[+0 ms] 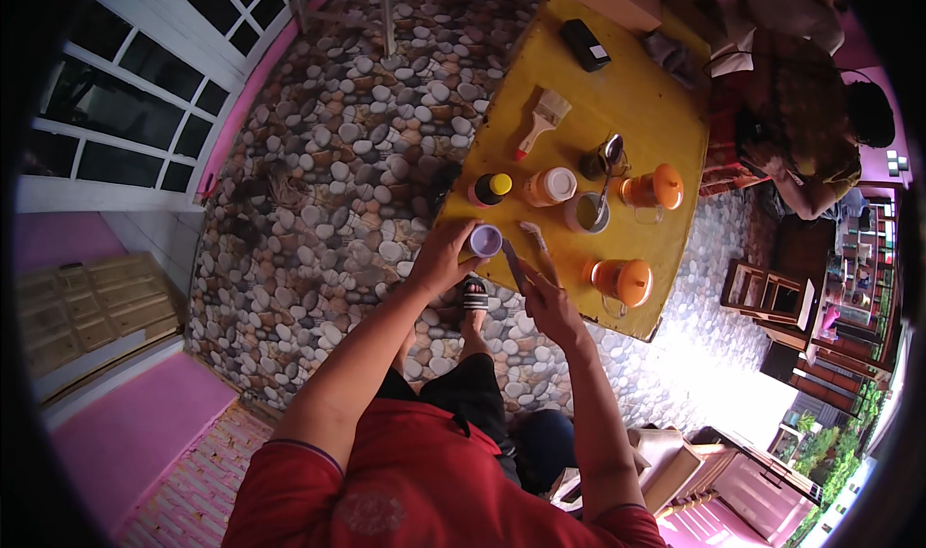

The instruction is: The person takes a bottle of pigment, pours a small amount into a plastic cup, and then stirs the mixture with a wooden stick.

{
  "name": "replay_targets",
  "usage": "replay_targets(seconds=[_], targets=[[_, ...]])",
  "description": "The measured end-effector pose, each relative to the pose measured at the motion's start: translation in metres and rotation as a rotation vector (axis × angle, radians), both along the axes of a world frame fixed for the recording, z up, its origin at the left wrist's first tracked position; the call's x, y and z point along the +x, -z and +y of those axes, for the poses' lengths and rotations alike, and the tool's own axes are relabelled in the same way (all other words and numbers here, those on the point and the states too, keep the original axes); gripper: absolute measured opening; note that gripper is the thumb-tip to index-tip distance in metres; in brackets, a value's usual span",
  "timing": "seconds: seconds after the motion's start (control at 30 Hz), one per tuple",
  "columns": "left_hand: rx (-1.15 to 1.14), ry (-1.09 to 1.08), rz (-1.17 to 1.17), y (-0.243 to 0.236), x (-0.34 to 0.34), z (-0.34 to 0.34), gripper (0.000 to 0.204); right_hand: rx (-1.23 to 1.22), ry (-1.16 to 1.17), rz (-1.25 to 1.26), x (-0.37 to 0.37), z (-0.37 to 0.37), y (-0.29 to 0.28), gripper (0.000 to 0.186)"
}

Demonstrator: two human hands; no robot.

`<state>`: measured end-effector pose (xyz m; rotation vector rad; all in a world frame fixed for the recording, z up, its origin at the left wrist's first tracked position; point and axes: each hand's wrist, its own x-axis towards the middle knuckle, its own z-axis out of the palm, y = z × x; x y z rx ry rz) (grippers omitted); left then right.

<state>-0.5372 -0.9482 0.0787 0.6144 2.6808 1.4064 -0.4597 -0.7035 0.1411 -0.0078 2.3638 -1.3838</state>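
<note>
Where my left grip (446,259) closes: around one small purple container (485,241), fingers and thumb curled against its side, round top facing up.
Container position: at the near left edge of the table (617,104); whether it rests there, I cannot tell. Held this way, presumably, for steadiness.
Right grip (550,309): nearly closed, about one slim flat tool (516,266); its tip is just beside the container, probably angled for control.
Brushes: two. Wide brush (542,122) lies flat, bristles away from me. Narrow brush (531,230) lies beside the tool; contact with my right grip cannot be told.
Bottle and jar: one yellow-capped bottle (491,189), one white-lidded jar (551,187); both upright near the container, likely for short reach.
Cups: two. One dark metal cup (596,165); one pale cup (584,218) with one utensil (604,201) leaning in it, presumably supported by the rim.
Jugs: two, orange-lidded, toward the right: far jug (656,188), near jug (620,281).
Black box: one black box (585,44), toward the far end.
</note>
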Motion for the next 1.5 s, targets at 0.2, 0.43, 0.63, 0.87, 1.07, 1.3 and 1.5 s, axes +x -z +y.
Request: replay_targets(seconds=[0.2, 0.43, 0.63, 0.87, 1.07, 1.3, 1.5], targets=[[0.008, 0.008, 0.008, -0.003, -0.001, -0.001, 0.067, 0.468, -0.107, 0.255, 0.003, -0.007, -0.056, 0.050], [0.025, 0.005, 0.009, -0.002, -0.001, -0.001, 0.066, -0.066, 0.287, -0.406, -0.004, -0.019, -0.060, 0.030], [0.051, 0.001, 0.021, 0.000, -0.002, -0.001, 0.065, 0.033, 0.346, -0.246, -0.004, -0.028, -0.050, 0.025], [0.038, -0.002, 0.017, 0.004, -0.001, -0.001, 0.066, 0.109, 0.325, -0.216, -0.010, -0.030, -0.052, 0.023], [0.024, -0.006, 0.005, 0.000, -0.001, -0.001, 0.068, 0.169, 0.270, -0.141, -0.014, -0.026, -0.043, 0.023], [0.045, -0.081, 0.054, -0.009, 0.002, 0.010, 0.069, 0.213, 0.207, -0.090, -0.025, -0.006, -0.026, 0.020], [0.055, -0.147, 0.029, -0.005, 0.007, 0.014, 0.064, -0.382, 0.383, -0.498, -0.017, 0.003, -0.003, 0.023]])
